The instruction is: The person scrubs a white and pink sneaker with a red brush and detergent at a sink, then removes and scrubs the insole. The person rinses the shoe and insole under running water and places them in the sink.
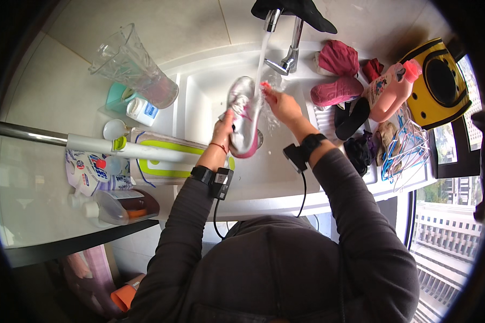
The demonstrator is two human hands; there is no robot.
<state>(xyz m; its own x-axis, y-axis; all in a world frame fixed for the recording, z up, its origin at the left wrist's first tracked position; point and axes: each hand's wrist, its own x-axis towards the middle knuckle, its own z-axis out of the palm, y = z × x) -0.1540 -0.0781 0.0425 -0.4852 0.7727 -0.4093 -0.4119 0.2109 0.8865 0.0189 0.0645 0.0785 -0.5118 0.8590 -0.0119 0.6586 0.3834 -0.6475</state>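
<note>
A white lace-up shoe with pink trim (244,131) is gripped near its heel by my left hand (223,135), over the white sink basin (283,173). Water runs from the chrome faucet (271,21) down along the shoe's right side. To the right of the stream, my right hand (283,105) pinches a small red-pink object (265,85), perhaps a brush; splashing water blurs it. Part of the drain (260,139) shows beside the shoe.
Pink shoes (336,91), dark cloth (359,153), a pink detergent bottle (389,92) and wire hangers (408,149) crowd the right side. A glass vase (139,68), white bottle (142,111), flat mop (165,159) and detergent jug (125,206) lie left.
</note>
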